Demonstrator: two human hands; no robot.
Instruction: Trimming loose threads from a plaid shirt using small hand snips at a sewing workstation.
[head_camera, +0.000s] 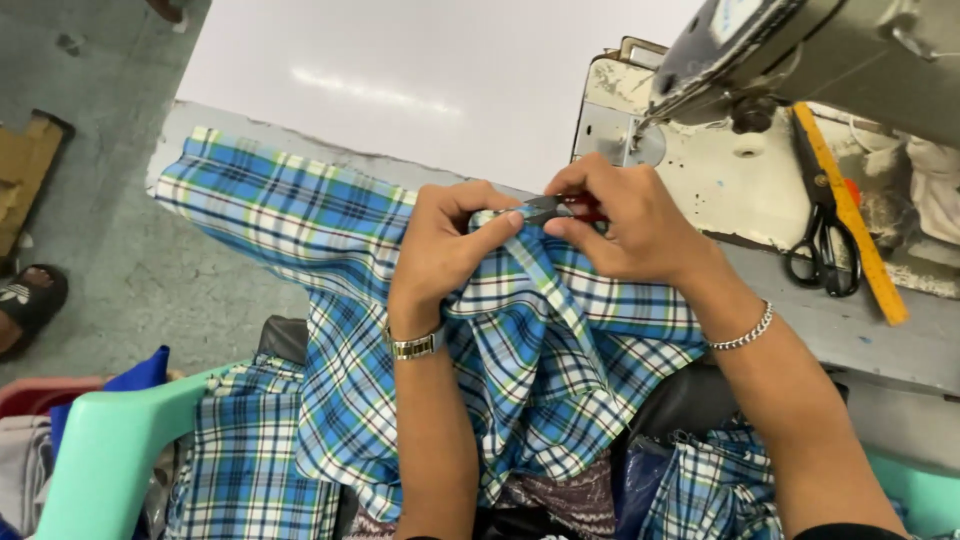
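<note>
Over the lap, blue plaid cloth (520, 370) drapes; the left hand (440, 250) pinches its raised fold, and the right hand (625, 225) grips small red thread snips (560, 208) at that fold. Beyond, black scissors (822, 250) and a yellow ruler (850, 210) lie beside the sewing machine (800, 50)

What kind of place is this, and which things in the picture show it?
Probably a sewing workshop: an industrial sewing machine stands on the table, black scissors lie beside a yellow ruler, and plaid fabric spreads over the table edge.
</note>
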